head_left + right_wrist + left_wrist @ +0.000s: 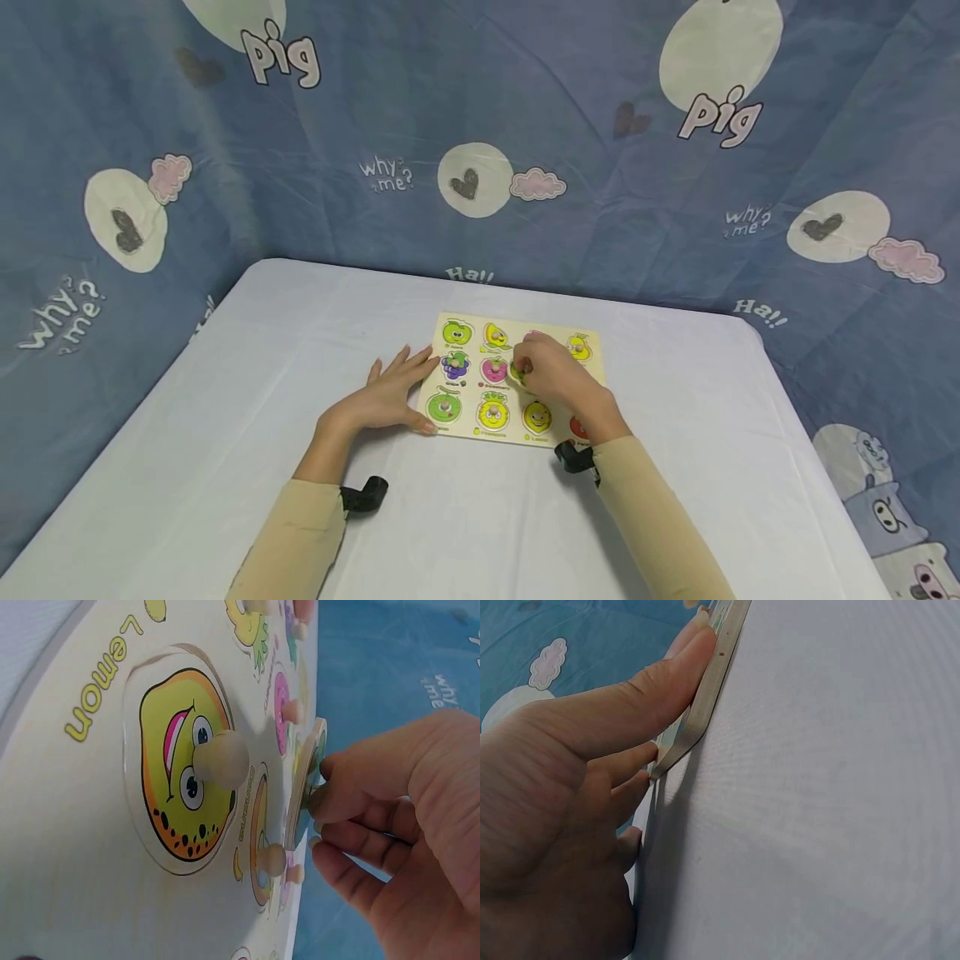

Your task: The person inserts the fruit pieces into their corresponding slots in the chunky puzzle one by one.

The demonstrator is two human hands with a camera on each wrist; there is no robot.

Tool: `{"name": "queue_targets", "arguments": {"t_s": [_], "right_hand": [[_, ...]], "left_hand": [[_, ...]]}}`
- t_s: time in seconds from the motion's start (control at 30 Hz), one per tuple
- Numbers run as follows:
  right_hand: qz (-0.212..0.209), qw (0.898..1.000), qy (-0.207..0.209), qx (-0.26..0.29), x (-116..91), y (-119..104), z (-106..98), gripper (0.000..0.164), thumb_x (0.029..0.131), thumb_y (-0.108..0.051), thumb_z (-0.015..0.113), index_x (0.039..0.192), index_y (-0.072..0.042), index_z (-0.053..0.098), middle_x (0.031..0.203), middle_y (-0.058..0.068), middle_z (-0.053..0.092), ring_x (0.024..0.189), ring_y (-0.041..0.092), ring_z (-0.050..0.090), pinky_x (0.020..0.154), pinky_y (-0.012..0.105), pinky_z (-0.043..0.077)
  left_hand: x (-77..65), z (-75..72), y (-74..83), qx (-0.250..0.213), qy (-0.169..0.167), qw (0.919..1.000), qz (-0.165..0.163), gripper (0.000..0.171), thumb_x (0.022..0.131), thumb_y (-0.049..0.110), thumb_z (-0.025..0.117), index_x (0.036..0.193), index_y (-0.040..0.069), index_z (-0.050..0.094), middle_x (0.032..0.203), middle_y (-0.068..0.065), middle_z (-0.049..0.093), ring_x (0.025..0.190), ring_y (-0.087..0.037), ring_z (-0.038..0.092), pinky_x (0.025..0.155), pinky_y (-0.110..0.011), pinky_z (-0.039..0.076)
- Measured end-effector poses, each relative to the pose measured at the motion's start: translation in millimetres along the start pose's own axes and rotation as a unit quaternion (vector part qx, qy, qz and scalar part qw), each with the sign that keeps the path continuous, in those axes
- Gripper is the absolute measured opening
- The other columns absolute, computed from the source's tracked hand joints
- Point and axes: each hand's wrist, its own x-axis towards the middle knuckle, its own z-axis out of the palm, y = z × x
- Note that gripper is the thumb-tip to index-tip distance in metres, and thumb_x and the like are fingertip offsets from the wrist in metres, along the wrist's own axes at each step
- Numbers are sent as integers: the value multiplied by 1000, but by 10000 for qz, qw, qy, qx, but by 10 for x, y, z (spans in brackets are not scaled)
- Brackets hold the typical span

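Observation:
A wooden fruit peg puzzle board (459, 427) lies on the table. My left hand (382, 396) rests at its left edge, fingers spread over the side and thumb by the near corner. With bent fingers, my right hand (555, 371) pinches a puzzle piece (306, 787) over the middle row. That piece is tilted and its face is mostly hidden; a bit of green shows. Close by, a lemon piece (180, 765) and a banana piece (259, 832) have round wooden knobs. A strawberry piece (494, 369) is left of the right hand, a grape piece (454, 365) farther left.
More fruit pieces sit in the board, among them an apple (457, 332) and a pineapple (492, 411). A white cloth covers the table (450, 533). Behind it hangs a blue printed curtain (585, 233). Black wrist cameras (365, 495) are strapped to both sleeves.

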Motion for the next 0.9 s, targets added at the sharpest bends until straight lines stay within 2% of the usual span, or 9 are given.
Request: {"name": "queue_targets", "arguments": {"t_s": [0.3, 0.5, 0.73, 0.9], "right_hand": [[157, 9996, -226, -23, 53, -34, 0, 21, 80, 6, 57, 81, -14, 64, 85, 4, 56, 81, 17, 45, 71, 29, 39], [8, 9995, -276, -130, 130, -50, 19, 21, 85, 4, 57, 79, -15, 63, 85, 2, 57, 80, 18, 45, 71, 30, 38], [-226, 9990, -236, -303, 249, -61, 9, 23, 84, 6, 60, 72, -14, 57, 79, 1, 50, 79, 18, 43, 69, 30, 36], [-235, 9984, -358, -365, 350, -96, -32, 21, 85, 5, 60, 74, -13, 60, 79, 2, 50, 78, 18, 43, 70, 31, 37]], "left_hand": [[1, -6, 0, 22, -35, 10000, -5, 123, 58, 53, 89, 158, 18, 27, 169, -3, 10, 156, -36, -5, 119, -67, -11], [-10, -11, -10, -4, -29, 10000, 8, 123, 58, 51, 90, 158, 17, 27, 169, -4, 11, 156, -37, -5, 119, -68, -11], [-14, 0, -7, -44, 29, 10000, 25, 122, 58, 50, 91, 158, 16, 29, 169, -4, 12, 156, -37, -4, 119, -69, -10], [-8, 2, -13, 9, 13, 10000, 13, 122, 59, 49, 90, 158, 16, 28, 169, -4, 11, 156, -37, -5, 118, -69, -10]]}}
